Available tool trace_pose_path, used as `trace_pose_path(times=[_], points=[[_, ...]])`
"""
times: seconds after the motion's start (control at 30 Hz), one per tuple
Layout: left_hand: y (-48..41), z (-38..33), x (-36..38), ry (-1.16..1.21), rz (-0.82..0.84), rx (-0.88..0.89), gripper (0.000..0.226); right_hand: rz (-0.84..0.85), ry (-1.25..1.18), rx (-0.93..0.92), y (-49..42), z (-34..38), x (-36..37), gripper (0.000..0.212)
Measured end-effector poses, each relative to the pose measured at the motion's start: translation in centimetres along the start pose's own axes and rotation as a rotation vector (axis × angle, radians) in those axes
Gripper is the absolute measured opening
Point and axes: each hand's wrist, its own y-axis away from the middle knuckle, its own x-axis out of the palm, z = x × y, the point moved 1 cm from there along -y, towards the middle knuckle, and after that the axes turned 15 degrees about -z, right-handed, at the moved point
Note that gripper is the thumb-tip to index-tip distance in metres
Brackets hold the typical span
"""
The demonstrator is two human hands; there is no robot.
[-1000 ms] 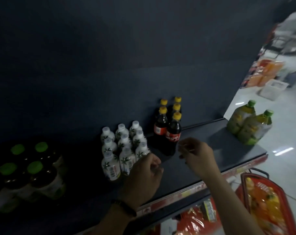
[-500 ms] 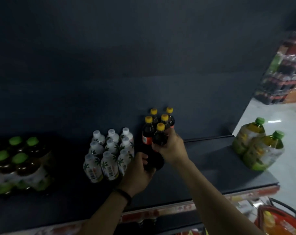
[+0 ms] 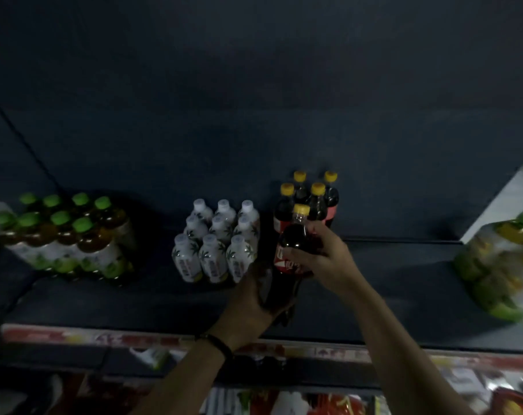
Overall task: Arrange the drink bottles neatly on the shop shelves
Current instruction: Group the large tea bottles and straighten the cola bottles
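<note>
We cannot tell fingers of the left hand (image 3: 248,301) from the dark base of the cola bottle (image 3: 296,235); juice bottles (image 3: 499,265) at right are blurred, cropped.

Both hands (image 3: 320,259) grip one cola bottle (image 3: 293,250).

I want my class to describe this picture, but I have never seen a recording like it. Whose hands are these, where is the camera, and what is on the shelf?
There is no machine: a person wears one camera on the head, looking forward and down, so the left hand and right hand reaching in from below are their own. The dark shelf carries, left to right, a pack of green-capped bottles, nine white bottles, four yellow-capped cola bottles and, blurred at the far right, green-capped juice bottles. Both hands hold a fifth cola bottle: the right grips its upper body, the left its lower part.
</note>
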Motion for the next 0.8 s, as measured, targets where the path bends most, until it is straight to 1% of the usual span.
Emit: trace_pose_path(times=[0.1, 0.17, 0.23, 0.27, 0.3, 0.33, 0.37, 0.4, 0.43, 0.47, 0.5, 0.53, 0.57, 0.67, 0.8], points=[[2.6, 0.8, -1.4, 0.076, 0.014, -0.055, 0.057, 0.159, -0.218, 0.04, 1.4, 1.1, 1.7, 0.032], [3.9, 1.3, -2.7, 0.15, -0.025, -0.136, 0.057, 0.25, -0.21, 0.049, 2.3, 1.6, 3.5, 0.031], [4.9, 2.0, -3.6, 0.202, -0.066, -0.208, 0.054, 0.291, -0.117, -0.01, 2.9, 2.0, 5.1, 0.022], [5.1, 2.4, -4.0, 0.225, -0.071, -0.243, 0.052, 0.209, -0.091, -0.056, 2.6, 1.8, 5.5, 0.016], [5.0, 2.6, -4.4, 0.244, -0.074, -0.264, 0.05, 0.023, -0.069, -0.082, 1.8, 1.4, 5.6, 0.014], [4.9, 3.0, -4.7, 0.262, -0.068, -0.282, 0.048, -0.229, -0.043, -0.067, 0.6, 1.1, 5.1, 0.017], [4.9, 3.2, -5.0, 0.281, -0.064, -0.297, 0.048, -0.47, 0.01, -0.031, -0.9, 0.7, 4.2, 0.028], [4.8, 3.5, -5.3, 0.307, -0.062, -0.312, 0.048, -0.613, 0.116, 0.018, -2.4, 0.5, 3.3, 0.043], [4.8, 3.6, -5.6, 0.336, -0.061, -0.326, 0.049, -0.634, 0.243, 0.076, -3.8, 0.2, 2.6, 0.058], [4.8, 3.7, -5.9, 0.35, -0.058, -0.331, 0.05, -0.567, 0.352, 0.126, -5.0, -0.1, 2.3, 0.073], [4.8, 3.7, -6.2, 0.35, -0.052, -0.326, 0.052, -0.482, 0.41, 0.148, -5.9, -0.4, 2.3, 0.082], [4.9, 3.7, -6.4, 0.347, -0.045, -0.323, 0.052, -0.427, 0.419, 0.14, -6.6, -0.7, 2.6, 0.086], [4.8, 3.6, -6.6, 0.342, -0.043, -0.325, 0.053, -0.411, 0.406, 0.115, -6.9, -0.9, 2.9, 0.084], [4.8, 3.8, -7.3, 0.334, -0.027, -0.325, 0.056, -0.436, 0.361, 0.032, -7.2, -1.6, 3.2, 0.076], [6.2, 4.2, -8.4, 0.359, 0.0, -0.336, 0.058, -0.405, 0.244, 0.017, -4.6, -2.0, 3.3, 0.067]])
